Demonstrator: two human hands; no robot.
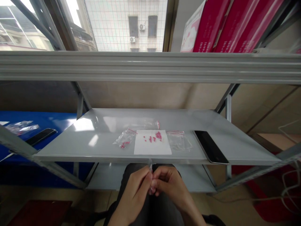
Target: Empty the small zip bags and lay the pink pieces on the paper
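Below the shelf's front edge, over my lap, my left hand (140,182) and my right hand (166,180) meet at the fingertips. Both pinch a small clear plastic bag (150,166), seen edge-on and mostly covered by fingers; its contents are hard to make out. In front of them lies a white sheet of paper (152,150) with small pink pieces (158,135) on it, some in a cluster and others in little groups. A zip bag (125,138) holding a few pink pieces lies left of the paper. Flat clear zip bags (180,141) lie at its right.
A black phone (210,147) rests on the grey shelf (70,144) at the right. On a blue surface (61,121) to the left are another phone (41,136) and clear bags (22,127). Overhead runs a metal beam (150,66) with red boxes (225,28) above it.
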